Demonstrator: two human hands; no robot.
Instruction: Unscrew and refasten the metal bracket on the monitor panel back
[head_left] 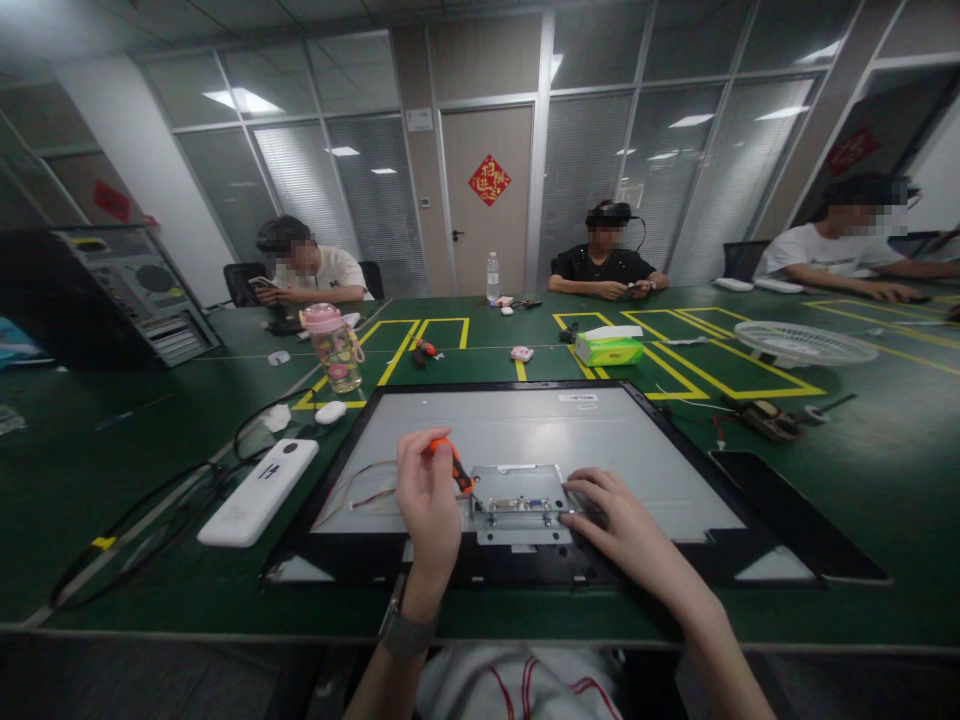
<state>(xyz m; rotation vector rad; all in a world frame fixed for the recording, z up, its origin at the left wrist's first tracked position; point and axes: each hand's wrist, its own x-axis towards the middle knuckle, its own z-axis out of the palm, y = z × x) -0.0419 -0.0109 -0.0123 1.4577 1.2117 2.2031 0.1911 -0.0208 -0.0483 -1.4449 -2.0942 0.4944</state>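
A flat monitor panel (637, 440) with a black frame and a grey metal back lies on the green table in front of me. Near its lower middle sits a metal bracket (517, 482) with video ports along its front. My left hand (429, 495) is closed round an orange and black screwdriver (461, 474), whose tip points down at the bracket's left side. Whether the tip touches a screw is too small to tell. My right hand (611, 515) rests with fingers spread at the bracket's right edge. Thin wires (367, 490) run across the panel left of my left hand.
A white power bank (259, 492) and black cables lie left of the panel. Behind it stand a pink-lidded bottle (332, 348) and a green tissue pack (609, 348). A dark flat panel (799, 515) lies at right. Several people sit across the table (480, 365).
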